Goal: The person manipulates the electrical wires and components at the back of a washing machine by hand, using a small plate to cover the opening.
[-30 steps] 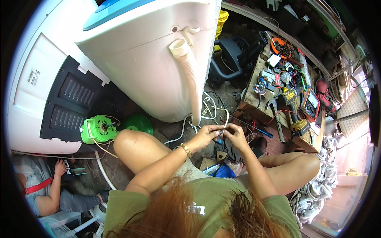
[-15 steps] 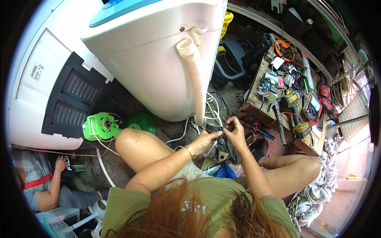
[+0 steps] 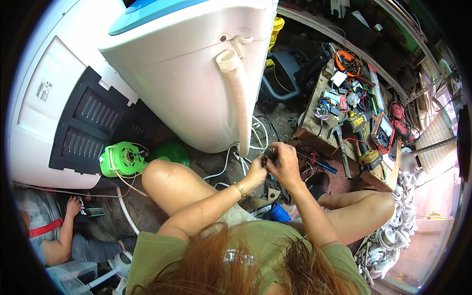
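My left hand [image 3: 254,175], with a gold watch [image 3: 240,190] at its wrist, is closed in a pinch where a thin white cable [image 3: 266,132] reaches the fingers. Pressed against it, my right hand [image 3: 284,166] is closed too; a small dark piece seems to sit between the fingertips, too hidden to name. Just beyond the hands stands a white washing machine body [image 3: 182,83]. Its pale corrugated drain hose [image 3: 238,101] hangs down the side, and more white cables lie on the floor at its foot.
A low wooden bench [image 3: 314,118] at right carries a yellow cordless drill [image 3: 363,135], an orange-framed meter [image 3: 383,132] and loose parts. To the left lie a green motor [image 3: 120,159] and a black vented panel [image 3: 91,115]. Another person's arm [image 3: 66,231] shows at far left.
My right hand has shifted slightly left and turned, its fingers now curled over the left hand's fingertips. The left hand has tilted more upright. The view has moved a little.
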Motion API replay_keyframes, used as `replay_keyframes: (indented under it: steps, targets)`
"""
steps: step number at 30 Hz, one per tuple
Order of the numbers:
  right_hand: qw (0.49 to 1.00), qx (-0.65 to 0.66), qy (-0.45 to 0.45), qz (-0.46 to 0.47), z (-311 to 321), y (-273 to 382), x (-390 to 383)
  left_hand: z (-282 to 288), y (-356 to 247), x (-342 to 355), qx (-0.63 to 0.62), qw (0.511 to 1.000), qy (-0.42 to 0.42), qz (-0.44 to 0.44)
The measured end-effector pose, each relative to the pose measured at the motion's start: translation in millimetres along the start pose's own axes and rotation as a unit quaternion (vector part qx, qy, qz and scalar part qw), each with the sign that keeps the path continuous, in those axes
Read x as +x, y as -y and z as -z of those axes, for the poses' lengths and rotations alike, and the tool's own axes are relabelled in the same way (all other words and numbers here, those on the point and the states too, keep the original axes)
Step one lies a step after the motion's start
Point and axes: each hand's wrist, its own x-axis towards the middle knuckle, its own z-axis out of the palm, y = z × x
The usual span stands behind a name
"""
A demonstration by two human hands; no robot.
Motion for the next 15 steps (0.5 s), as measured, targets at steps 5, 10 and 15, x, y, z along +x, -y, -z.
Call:
replay_keyframes:
  steps: [5, 10, 15]
  targets:
    - [0.917, 0.353, -0.036, -0.18, 3, -3, -32, 7, -12, 3, -0.037, 0.999, 0.024, 0.031]
    - [0.869, 0.38, -0.017, -0.315, 11, -14, -50, 11, -21, 3, -0.065, 0.99, 0.112, 0.049]
    - [0.965, 0.033, 0.041, -0.258, -1, -20, -41, 5, -15, 6, -0.04, 0.993, 0.061, 0.09]
